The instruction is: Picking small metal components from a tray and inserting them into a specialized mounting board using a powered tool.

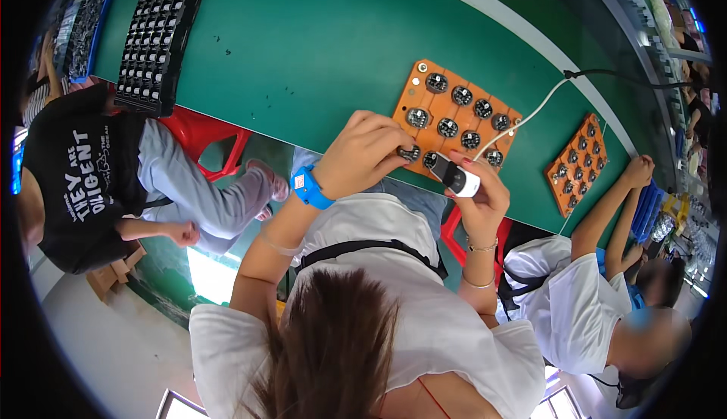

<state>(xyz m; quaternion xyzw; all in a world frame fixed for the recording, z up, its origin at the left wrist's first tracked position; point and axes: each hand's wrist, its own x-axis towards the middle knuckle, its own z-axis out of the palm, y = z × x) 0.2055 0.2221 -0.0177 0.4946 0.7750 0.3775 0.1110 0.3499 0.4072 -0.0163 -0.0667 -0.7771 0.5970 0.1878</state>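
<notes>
Right fingers [493,182] grip white tool [464,183] mid-body (light, stiff, I judge); left fingers [385,144] pinch round module [410,153], likely fragile, by rim.

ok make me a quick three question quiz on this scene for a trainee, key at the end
1. Which hand holds the white handheld device?
2. True or false: a second orange board lies to the right of the orange board at the hands.
3. What is the left hand touching? A) black tray B) round dark piece C) red stool

Key: 1. right hand; 2. true; 3. B
</notes>
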